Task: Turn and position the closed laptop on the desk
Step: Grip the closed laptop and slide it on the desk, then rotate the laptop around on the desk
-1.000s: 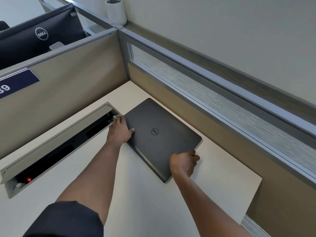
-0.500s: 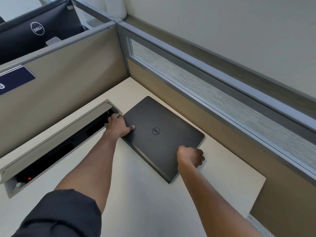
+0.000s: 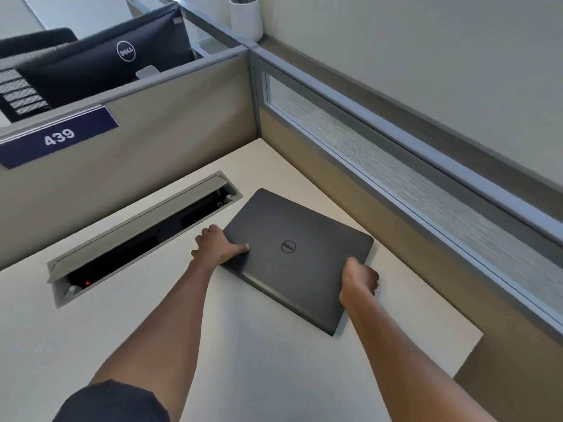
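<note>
Matte charcoal casing, smooth and faintly fingermarked, covers the closed laptop point(image 3: 300, 254), which lies flat on the bench point(image 3: 243, 370) in the far right corner area, ahead of both my hands. Its shape is a thin rectangle with rounded corners, a circular logo at the lid's centre. Its long axis runs diagonally, from the far-left corner near the cable hatch down toward the near-right corner close to the bench's right edge; it is skewed against both partition walls, not square to either.

My left hand point(image 3: 217, 246) grasps the laptop's left short edge, thumb pressed on the lid, the other fingers curled over the edge; whether they reach under it I cannot tell. My right hand point(image 3: 359, 280) is clenched over the opposite short edge on the right, fingers hidden beyond it. Both hands are in contact, so neither is nearer; the right sits closer to my body. In my judgement the turn hinges on this opposed two-edge grip: one hand drawing toward me and the other pushing away would rotate the casing about its middle.

Outward, the bench is a pale, smooth laminate. The cable hatch point(image 3: 143, 236) to the left stands open, grey lid tilted, a small red light inside. Beige fabric partitions point(image 3: 170, 129) with grey metal trim enclose the corner; the right one carries a frosted textured strip point(image 3: 411, 193).
</note>
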Demonstrator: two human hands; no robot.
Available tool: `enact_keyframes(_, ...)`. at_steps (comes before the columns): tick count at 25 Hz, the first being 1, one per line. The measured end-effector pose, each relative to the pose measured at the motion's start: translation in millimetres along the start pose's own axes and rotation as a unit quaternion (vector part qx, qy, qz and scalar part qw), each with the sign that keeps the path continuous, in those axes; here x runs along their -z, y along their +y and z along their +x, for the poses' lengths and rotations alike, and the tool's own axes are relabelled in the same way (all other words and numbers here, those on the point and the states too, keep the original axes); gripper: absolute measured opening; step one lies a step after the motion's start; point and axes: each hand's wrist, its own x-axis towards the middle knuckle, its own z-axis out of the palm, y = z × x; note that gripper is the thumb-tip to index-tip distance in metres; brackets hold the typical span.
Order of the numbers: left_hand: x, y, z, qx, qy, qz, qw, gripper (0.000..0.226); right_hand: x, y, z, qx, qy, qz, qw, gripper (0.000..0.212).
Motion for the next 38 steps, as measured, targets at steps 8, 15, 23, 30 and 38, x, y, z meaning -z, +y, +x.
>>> enact_keyframes(8,-5.7,-71.4,-73.1,0.143,0.036,-0.140,0.979,0.063,-15.1,6.7,-24.8,0.118,-0.078,-0.142,0.980,0.042)
enact_keyframes(15,-6.5,-150.2,-133.6,0.269,0.102,-0.231,0.929,0.062,-69.8,22.4,-75.9,0.230,-0.173,-0.268,0.919,0.042)
enact_keyframes(23,-14.1,-221.4,-184.8,0.370,0.144,-0.290,0.871,0.069,-137.3,48.4,-130.1,0.293,-0.289,-0.359,0.838,0.045)
enact_keyframes(30,-17.9,-249.0,-198.6,0.410,0.162,-0.303,0.845,0.064,-179.3,69.0,-149.1,0.331,-0.301,-0.400,0.800,0.042)
enact_keyframes(38,-25.7,-245.3,-198.0,0.395,0.176,-0.274,0.859,0.064,-190.6,73.2,-141.7,0.390,-0.240,-0.471,0.754,0.050)
